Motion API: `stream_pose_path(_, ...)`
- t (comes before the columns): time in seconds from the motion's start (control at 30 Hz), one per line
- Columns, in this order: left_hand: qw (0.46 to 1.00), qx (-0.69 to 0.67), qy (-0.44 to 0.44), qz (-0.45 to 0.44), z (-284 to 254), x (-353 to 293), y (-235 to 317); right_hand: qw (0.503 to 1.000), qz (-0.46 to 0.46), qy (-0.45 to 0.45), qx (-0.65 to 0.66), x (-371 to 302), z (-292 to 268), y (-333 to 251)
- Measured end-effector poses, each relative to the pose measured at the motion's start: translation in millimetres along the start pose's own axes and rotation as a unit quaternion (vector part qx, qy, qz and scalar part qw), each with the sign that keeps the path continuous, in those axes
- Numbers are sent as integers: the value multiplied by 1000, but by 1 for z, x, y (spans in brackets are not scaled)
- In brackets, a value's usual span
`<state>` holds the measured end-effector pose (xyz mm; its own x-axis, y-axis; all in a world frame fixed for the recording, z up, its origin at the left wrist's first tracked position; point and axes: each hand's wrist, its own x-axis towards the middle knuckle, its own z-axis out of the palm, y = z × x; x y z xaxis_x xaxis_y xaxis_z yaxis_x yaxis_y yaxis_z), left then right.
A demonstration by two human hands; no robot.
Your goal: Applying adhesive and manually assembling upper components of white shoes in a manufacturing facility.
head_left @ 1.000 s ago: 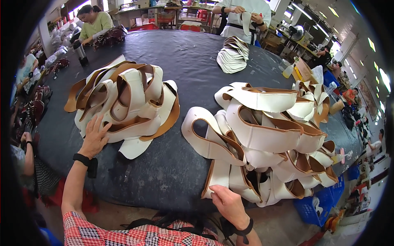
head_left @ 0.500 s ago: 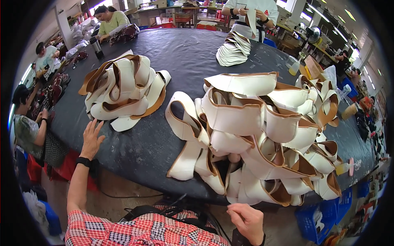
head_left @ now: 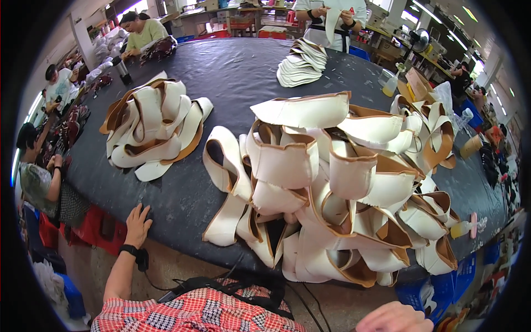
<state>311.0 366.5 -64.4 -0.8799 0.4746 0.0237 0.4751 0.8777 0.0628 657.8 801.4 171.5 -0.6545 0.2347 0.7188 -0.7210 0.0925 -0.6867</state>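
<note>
My left hand (head_left: pixel 138 226) rests its outstretched fingers on the near left edge of the black-covered table (head_left: pixel 166 202); it is open and holds nothing. Beyond it lies a loose heap of curved white leather-like pieces (head_left: pixel 152 155) with tan inner sides. A larger pile of the same white pieces (head_left: pixel 287 166), many bent into loops with brown edges, fills the right half of the table up to its near edge. My right hand (head_left: pixel 395 320) is below that pile, off the table. It is blurred and cut off by the lower edge, so its fingers cannot be read.
A fanned stack of flat white pieces (head_left: pixel 302 62) lies at the far side, near a standing person holding a white piece. Other people work at the left. Bottles of yellowish liquid (head_left: pixel 390 86) stand at the right. Blue crates (head_left: pixel 464 276) sit below the table's right edge.
My left hand has drawn back from beside the left heap to the table's near edge. My right hand has moved right and down, partly out of view. The view has shifted slightly.
</note>
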Motion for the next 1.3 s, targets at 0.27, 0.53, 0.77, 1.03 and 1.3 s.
stream_pose_path(0.27,999,-14,22,-47,5,8,6,982,94,-27,160,44,-19,0)
stream_pose_path(0.53,994,-4,29,-106,6,-15,31,920,165,-27,355,61,-80,-12)
stream_pose_path(0.77,983,5,23,-182,2,-83,89,913,233,86,325,61,-135,-65)
stream_pose_path(1.03,960,1,31,-279,-13,-146,151,891,250,165,340,37,-187,-80)
stream_pose_path(1.3,966,-1,17,-258,-7,-157,173,830,85,-5,551,22,-228,-51)
